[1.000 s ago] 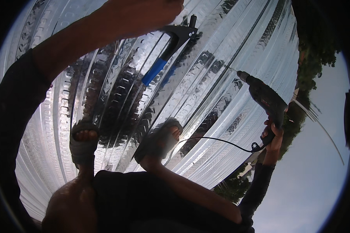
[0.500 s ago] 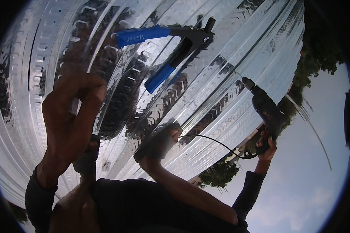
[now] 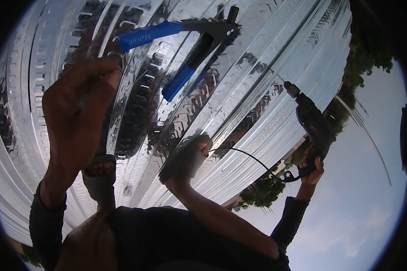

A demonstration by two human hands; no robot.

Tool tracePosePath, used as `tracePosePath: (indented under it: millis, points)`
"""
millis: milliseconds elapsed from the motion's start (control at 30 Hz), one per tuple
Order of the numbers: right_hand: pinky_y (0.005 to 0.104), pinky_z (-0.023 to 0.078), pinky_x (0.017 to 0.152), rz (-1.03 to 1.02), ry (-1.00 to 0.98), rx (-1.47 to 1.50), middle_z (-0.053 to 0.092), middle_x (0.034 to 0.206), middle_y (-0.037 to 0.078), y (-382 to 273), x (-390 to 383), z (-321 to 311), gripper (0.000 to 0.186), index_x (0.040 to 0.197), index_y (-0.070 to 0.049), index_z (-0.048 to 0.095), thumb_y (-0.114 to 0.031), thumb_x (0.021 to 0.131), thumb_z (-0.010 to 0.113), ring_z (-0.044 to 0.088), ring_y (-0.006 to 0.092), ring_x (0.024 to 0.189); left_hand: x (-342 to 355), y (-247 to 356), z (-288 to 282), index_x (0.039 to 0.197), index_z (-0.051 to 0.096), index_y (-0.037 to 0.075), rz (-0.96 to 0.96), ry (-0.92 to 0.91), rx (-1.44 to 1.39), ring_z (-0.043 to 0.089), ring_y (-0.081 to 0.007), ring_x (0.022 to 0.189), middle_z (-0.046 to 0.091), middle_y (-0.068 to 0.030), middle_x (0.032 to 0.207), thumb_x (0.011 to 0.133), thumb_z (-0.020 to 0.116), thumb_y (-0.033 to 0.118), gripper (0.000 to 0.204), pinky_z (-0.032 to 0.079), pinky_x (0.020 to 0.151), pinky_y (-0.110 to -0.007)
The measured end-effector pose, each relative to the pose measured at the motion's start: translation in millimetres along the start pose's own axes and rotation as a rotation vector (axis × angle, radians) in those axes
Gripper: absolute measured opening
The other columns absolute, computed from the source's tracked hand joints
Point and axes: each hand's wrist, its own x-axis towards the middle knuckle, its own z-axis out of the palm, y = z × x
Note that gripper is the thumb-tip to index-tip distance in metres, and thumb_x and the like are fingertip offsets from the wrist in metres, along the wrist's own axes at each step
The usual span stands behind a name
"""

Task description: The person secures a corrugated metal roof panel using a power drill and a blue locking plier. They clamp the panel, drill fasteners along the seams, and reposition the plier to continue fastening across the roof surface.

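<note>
My left hand (image 3: 77, 113) is raised at the left, thumb and forefinger pinched together on something too small to make out, just below a hand riveter (image 3: 212, 34) with blue grips, which lies on the ribbed shiny metal sheeting (image 3: 244, 104). My right hand (image 3: 313, 170) grips the handle of a black corded drill (image 3: 314, 124) at the right. The drill's bit points up-left at a seam in the sheeting; whether it touches cannot be told. A black cable (image 3: 248, 154) curves from the drill past my right foot.
My sandalled feet (image 3: 183, 160) stand on the sloped sheeting, the left one (image 3: 99, 176) partly behind my left hand. Beyond the sheet's right edge are trees (image 3: 368, 43), thin rods (image 3: 371, 144) sticking out, and sky.
My left hand has come down from over the riveter, uncovering its upper blue grip, and is now pinched at the left. The drill in my right hand has shifted slightly.
</note>
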Motion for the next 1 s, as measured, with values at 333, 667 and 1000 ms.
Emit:
tracePosePath:
  millis: [333, 667, 1000]
  points:
    - [0.0291, 0.053, 0.053, -0.110, 0.259, 0.110, 0.066, 0.118, 0.015, 38.2, -44.7, -38.4, 0.060, 0.144, -0.001, 0.049, -0.038, 0.098, 0.063, 0.063, 0.0125, 0.064, 18.7, 56.9, 57.0, 0.102, 0.068, 0.002, 0.431, -0.495, 0.423, 0.067, -0.0228, 0.076, 0.069, -0.0131, 0.092, 0.093, 0.068, 0.008, 0.011, 0.053, 0.072, -0.036]
    - [0.0277, 0.051, 0.047, -0.127, 0.578, 0.406, 0.066, 0.114, 0.018, 152.8, -63.0, -92.0, 0.041, 0.126, 0.002, 0.058, -0.034, 0.104, 0.056, 0.061, 0.0133, 0.055, 81.5, 108.9, 307.4, 0.108, 0.066, 0.000, 0.951, -0.689, 1.059, 0.069, -0.0372, 0.095, 0.070, -0.0178, 0.103, 0.095, 0.065, 0.021, 0.026, 0.054, 0.084, -0.047]
    - [0.0273, 0.049, 0.045, -0.028, 0.721, 0.427, 0.067, 0.113, 0.019, 226.8, -113.6, -140.8, 0.052, 0.131, 0.003, 0.057, -0.040, 0.101, 0.059, 0.062, 0.0132, 0.052, 136.3, 37.8, 452.7, 0.106, 0.068, 0.006, 1.234, -0.586, 1.521, 0.068, -0.0283, 0.098, 0.071, -0.0122, 0.100, 0.088, 0.070, 0.021, 0.023, 0.051, 0.087, -0.043]
